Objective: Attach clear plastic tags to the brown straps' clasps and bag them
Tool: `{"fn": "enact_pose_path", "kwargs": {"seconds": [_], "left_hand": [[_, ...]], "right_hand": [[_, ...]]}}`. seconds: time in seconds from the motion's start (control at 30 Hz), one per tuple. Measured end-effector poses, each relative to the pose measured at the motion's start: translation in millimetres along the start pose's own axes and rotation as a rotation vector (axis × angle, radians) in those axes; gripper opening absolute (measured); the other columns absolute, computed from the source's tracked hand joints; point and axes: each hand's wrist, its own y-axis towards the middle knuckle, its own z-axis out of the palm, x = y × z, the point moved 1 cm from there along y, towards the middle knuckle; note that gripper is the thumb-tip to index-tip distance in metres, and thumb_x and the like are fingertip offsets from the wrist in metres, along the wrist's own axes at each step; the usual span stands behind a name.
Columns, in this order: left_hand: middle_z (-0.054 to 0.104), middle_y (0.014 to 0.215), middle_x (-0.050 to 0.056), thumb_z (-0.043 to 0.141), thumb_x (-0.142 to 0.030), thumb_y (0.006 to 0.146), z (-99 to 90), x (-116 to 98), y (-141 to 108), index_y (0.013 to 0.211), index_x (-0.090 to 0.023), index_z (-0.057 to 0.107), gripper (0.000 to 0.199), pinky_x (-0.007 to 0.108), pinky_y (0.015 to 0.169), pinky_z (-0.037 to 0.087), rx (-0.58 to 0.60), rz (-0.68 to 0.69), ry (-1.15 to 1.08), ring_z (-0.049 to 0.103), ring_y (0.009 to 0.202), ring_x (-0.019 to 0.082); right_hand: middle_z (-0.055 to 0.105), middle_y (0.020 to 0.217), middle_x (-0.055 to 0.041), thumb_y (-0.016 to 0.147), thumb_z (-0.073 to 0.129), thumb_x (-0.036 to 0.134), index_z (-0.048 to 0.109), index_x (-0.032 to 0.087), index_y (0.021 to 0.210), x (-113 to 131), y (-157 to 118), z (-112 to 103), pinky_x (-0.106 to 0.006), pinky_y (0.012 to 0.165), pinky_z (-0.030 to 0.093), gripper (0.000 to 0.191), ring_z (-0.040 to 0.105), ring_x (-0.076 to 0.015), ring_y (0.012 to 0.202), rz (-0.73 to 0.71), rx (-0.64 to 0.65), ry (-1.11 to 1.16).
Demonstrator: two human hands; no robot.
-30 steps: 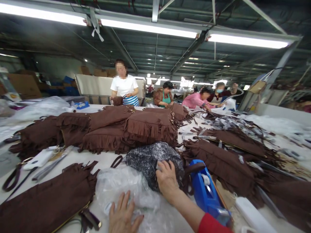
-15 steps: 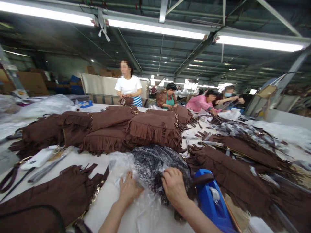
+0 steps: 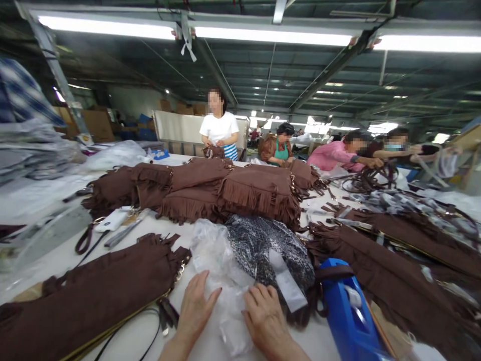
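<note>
My left hand (image 3: 196, 307) lies on the white table with its thumb spread from its fingers, beside crumpled clear plastic film (image 3: 225, 281). Across from it my right hand (image 3: 265, 313) rests on the film's right side, fingers stretched forward and holding nothing that I can see. Just beyond both hands sits a black-and-grey patterned bundle (image 3: 259, 248) under shiny plastic. A white strip (image 3: 287, 283) lies over its right part. To the left is a brown fringed bag (image 3: 97, 291) with a gold zip and chain links.
A blue tape dispenser (image 3: 347, 311) stands close on the right, with a brown strap across it. Brown fringed bags (image 3: 259, 188) are piled beyond the bundle. More brown bags (image 3: 379, 255) lie at right. Several co-workers stand behind the table, one in a white shirt (image 3: 220, 129).
Both hands have drawn nearer to me; the right has come off the patterned bundle onto the film. The white strip now shows on the bundle. The view has turned left.
</note>
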Motion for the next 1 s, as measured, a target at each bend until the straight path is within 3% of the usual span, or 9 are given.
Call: {"fn": "enact_pose_path", "kwargs": {"seconds": [0.13,0.23,0.33,0.47,0.6,0.7,0.8,0.87,1.0], "left_hand": [[0.057,0.116,0.016,0.058,-0.042,0.067,-5.5,-28.8,-23.2,0.115,-0.012,0.051,0.057,0.044,0.092,0.039,0.199,-0.004,0.087,0.048,0.111,0.030],[0.060,0.104,0.013,0.051,-0.029,0.071,-4.3,-43.8,-25.7,0.096,-0.016,0.060,0.029,0.044,0.086,0.036,0.253,-0.063,0.120,0.050,0.104,0.029],[0.063,0.088,0.007,0.037,-0.019,0.077,-3.8,-38.8,-18.9,0.074,-0.020,0.060,0.023,0.039,0.082,0.036,0.216,-0.126,0.037,0.052,0.093,0.024],[0.064,0.078,0.007,0.032,-0.022,0.077,-10.1,-18.4,-11.2,0.071,-0.019,0.055,0.025,0.035,0.076,0.042,0.121,-0.300,-0.134,0.058,0.081,0.021],[0.064,0.070,0.004,0.033,-0.036,0.073,-16.4,-10.4,-14.0,0.073,-0.020,0.054,0.027,0.032,0.068,0.049,0.044,-0.438,-0.354,0.063,0.068,0.019],[0.064,0.066,0.004,0.033,-0.043,0.070,-17.5,-13.2,-18.7,0.081,-0.017,0.054,0.035,0.032,0.061,0.052,-0.003,-0.487,-0.489,0.064,0.060,0.020],[0.065,0.079,0.010,0.038,-0.047,0.068,-20.0,-17.0,-22.4,0.092,-0.013,0.051,0.044,0.036,0.064,0.053,-0.073,-0.482,-0.544,0.065,0.061,0.021],[0.063,0.094,0.015,0.041,-0.047,0.067,-22.2,-18.8,-24.8,0.098,-0.011,0.049,0.048,0.038,0.070,0.053,-0.124,-0.460,-0.557,0.065,0.064,0.021],[0.057,0.108,0.018,0.045,-0.045,0.069,-21.0,-23.0,-30.5,0.099,-0.013,0.050,0.045,0.041,0.075,0.051,-0.185,-0.343,-0.561,0.064,0.069,0.020]], "right_hand": [[0.056,0.057,-0.0018,0.084,0.033,0.010,0.050,0.021,0.062,-6.0,-6.1,16.7,-0.032,0.060,0.030,0.030,0.052,-0.0188,0.056,0.119,0.010,-0.088],[0.057,0.055,-0.0012,0.089,0.025,0.013,0.048,0.021,0.065,-11.2,-4.1,14.3,-0.030,0.055,0.031,0.034,0.055,-0.0178,0.051,0.194,-0.038,-0.121],[0.056,0.049,0.0010,0.091,0.024,0.016,0.046,0.021,0.067,-18.2,-2.4,8.4,-0.027,0.047,0.029,0.033,0.055,-0.0150,0.044,0.255,-0.068,-0.141],[0.057,0.049,0.0015,0.092,0.022,0.017,0.045,0.021,0.070,-22.1,-2.0,0.1,-0.025,0.042,0.031,0.031,0.055,-0.0135,0.040,0.297,-0.091,-0.123],[0.063,0.073,-0.0048,0.091,0.030,0.030,0.051,0.018,0.086,0.2,2.9,-9.7,-0.026,0.058,0.043,0.024,0.061,-0.0160,0.065,0.173,-0.066,-0.007],[0.062,0.096,-0.0132,0.083,0.044,0.043,0.050,0.013,0.107,20.4,9.1,-11.1,-0.031,0.067,0.045,0.039,0.060,-0.0232,0.085,0.043,-0.047,0.007],[0.063,0.073,-0.0053,0.086,0.040,0.030,0.056,0.019,0.080,22.5,14.2,-3.8,-0.026,0.058,0.039,0.020,0.060,-0.0180,0.066,0.074,-0.017,0.008],[0.057,0.054,-0.0004,0.088,0.034,0.020,0.051,0.019,0.064,14.8,16.7,1.8,-0.023,0.052,0.032,0.029,0.055,-0.0134,0.050,0.157,-0.016,0.019],[0.056,0.052,-0.0007,0.090,0.031,0.021,0.050,0.018,0.065,2.3,22.9,3.7,-0.023,0.049,0.029,0.032,0.055,-0.0128,0.047,0.241,-0.039,0.039]]}}
